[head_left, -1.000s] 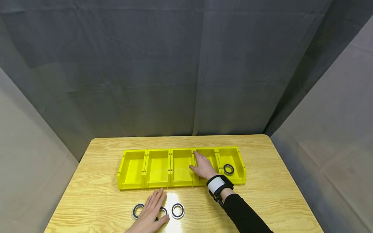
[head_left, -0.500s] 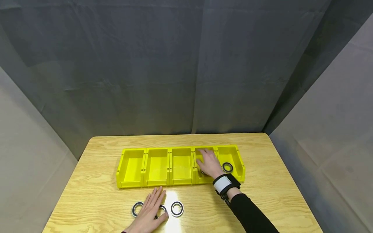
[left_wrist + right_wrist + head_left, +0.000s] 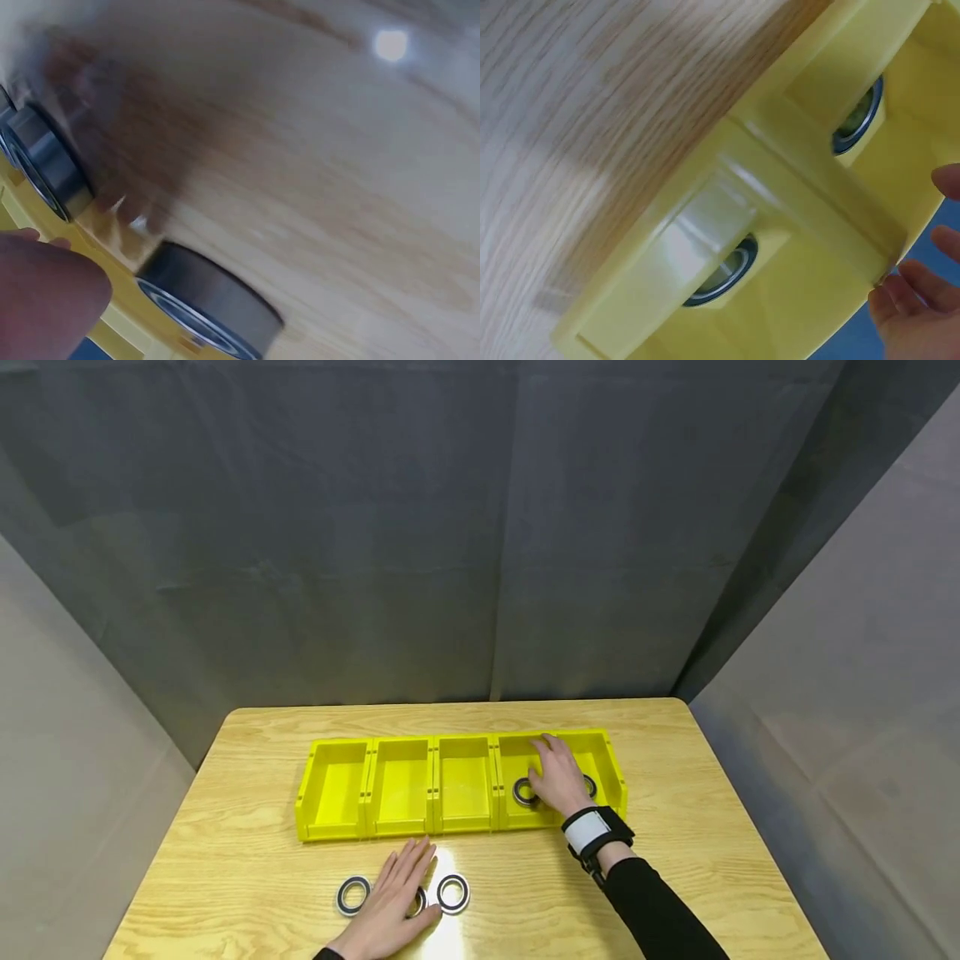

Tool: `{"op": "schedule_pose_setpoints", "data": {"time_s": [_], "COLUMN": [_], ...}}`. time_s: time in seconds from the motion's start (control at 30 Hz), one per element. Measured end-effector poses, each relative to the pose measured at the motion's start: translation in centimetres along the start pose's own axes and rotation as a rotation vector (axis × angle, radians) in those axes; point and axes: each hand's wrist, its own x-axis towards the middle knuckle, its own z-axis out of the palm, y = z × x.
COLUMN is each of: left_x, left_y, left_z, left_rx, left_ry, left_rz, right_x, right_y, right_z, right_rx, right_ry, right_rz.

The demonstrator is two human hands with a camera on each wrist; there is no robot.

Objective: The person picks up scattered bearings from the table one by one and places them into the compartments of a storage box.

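My left hand (image 3: 392,900) lies flat with straight fingers over the middle bearing (image 3: 420,903), partly covering it. A second bearing (image 3: 352,896) sits to its left and a third bearing (image 3: 453,893) to its right, all on the wooden table. My right hand (image 3: 562,777) is above the divider between the two rightmost yellow bins, holding nothing. One bearing (image 3: 523,792) rests in the fourth bin from the left. Another bearing (image 3: 591,786) in the rightmost bin is partly behind the hand. The right wrist view shows both binned bearings, with loosely bent fingers (image 3: 926,285) near the divider's end.
A row of yellow bins (image 3: 432,789) stands across the table (image 3: 225,860), behind the loose bearings. Grey cloth (image 3: 375,543) hangs behind the table, and light panels (image 3: 840,718) flank it on both sides.
My right hand has moved right from the fourth bin toward the rightmost one, letting go of a bearing that now shows in the fourth bin. The left hand stays over the middle bearing.
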Motion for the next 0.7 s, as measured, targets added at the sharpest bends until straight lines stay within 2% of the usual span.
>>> {"op": "schedule_pose_setpoints", "data": {"time_s": [0.17, 0.4, 0.57, 0.7], "left_x": [0.5, 1.2, 1.6, 1.8], "left_y": [0.4, 1.0, 1.2, 1.3], "left_z": [0.6, 1.3, 1.5, 1.5], "left_rx": [0.032, 0.152, 0.137, 0.145], "left_ry": [0.023, 0.021, 0.005, 0.020], "left_rz": [0.075, 0.170, 0.209, 0.251], "right_x": [-0.2, -0.7, -1.0, -1.2], "right_y": [0.7, 1.3, 1.7, 2.0], "right_z": [0.1, 1.1, 2.1, 2.8], "right_rx": [0.002, 0.032, 0.026, -0.041], "right_ry": [-0.013, -0.062, -0.030, 0.020], "right_rz": [0.002, 0.008, -0.020, -0.048]}}
